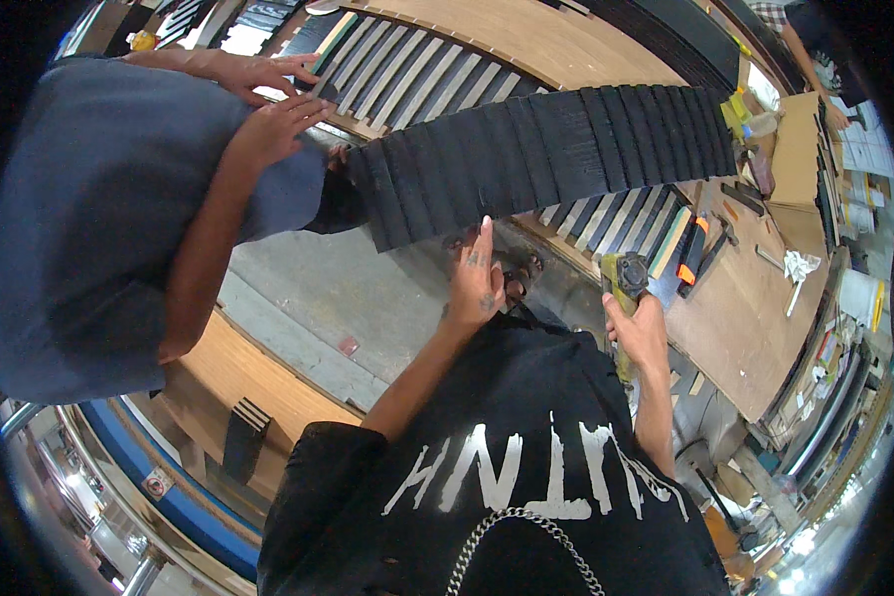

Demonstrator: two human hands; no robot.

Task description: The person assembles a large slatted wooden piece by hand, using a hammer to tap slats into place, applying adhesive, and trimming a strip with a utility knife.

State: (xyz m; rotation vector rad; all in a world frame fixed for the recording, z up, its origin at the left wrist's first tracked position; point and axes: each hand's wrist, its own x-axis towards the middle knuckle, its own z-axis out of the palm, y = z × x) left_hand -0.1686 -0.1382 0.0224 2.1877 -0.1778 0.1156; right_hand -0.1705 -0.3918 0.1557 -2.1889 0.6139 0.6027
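A long row of black ribbed strips (536,149) stretches across the workbench, its left end jutting past the bench edge. My left hand (477,278) is at the near edge of these strips, with its index finger stretched out against them; some other fingers are partly hidden. Closed around a yellow-green power tool with a black round top (628,276) is my right hand (638,333), near the bench's front edge. The tool looks like a nail gun, its lower part running down beside my wrist. Under the strips lies a frame of light and dark slats (417,74).
A co-worker in a grey-blue shirt (99,228) stands at left, both hands (278,129) near the slats. An orange-and-black cutter (695,248), a hammer (720,243) and a cardboard box (800,149) are at right. Another person (815,60) is at the far right.
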